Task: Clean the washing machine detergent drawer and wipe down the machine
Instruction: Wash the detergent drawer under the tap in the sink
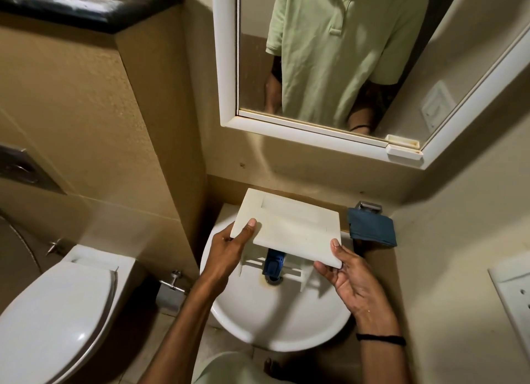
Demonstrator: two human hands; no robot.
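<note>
The left hand (226,250) grips the left end of the detergent drawer (289,229), thumb on the white front panel and fingers curled beneath; the right hand (345,277) pinches the near right corner, thumb on top. The drawer is held clear above the sink (281,326), panel facing up, with its blue insert (274,264) hanging below over the drain. A folded blue cloth (372,229) lies just right of the basin, and a toilet (57,312) stands to the left.
</note>
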